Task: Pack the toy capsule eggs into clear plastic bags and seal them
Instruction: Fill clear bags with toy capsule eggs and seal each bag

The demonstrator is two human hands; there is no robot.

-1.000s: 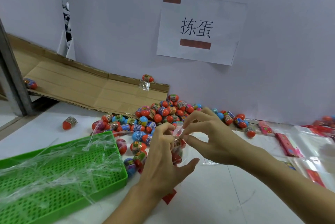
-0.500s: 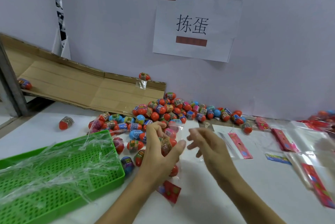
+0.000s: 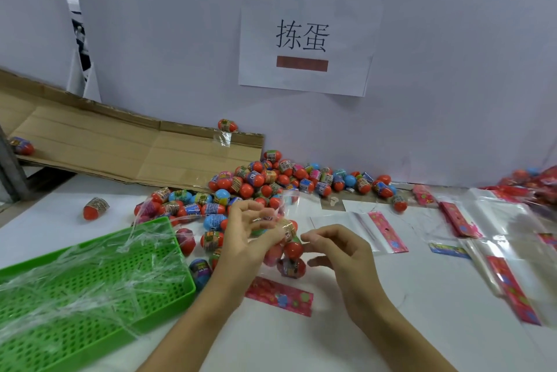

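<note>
Two hands work over the white bench [image 3: 391, 326]. The left hand [image 3: 244, 239] has its fingers curled round a clear plastic bag [image 3: 283, 254] holding about four capsule eggs, red ends showing, the bag's pink header card [image 3: 278, 296] lying flat on the bench below. The right hand [image 3: 340, 254] hovers just beside the bag, fingers loosely bent and gripping nothing; half a second ago it was farther from the bag. Behind the hands lies a heap of loose eggs [image 3: 271, 185], too many to count; one lone egg [image 3: 95, 208] lies apart at the left, two more on the cardboard sheet [image 3: 120, 145]. One green perforated tray [image 3: 90, 287] holds clear strips. Several empty bags [image 3: 373, 230] lie to the right.
</note>
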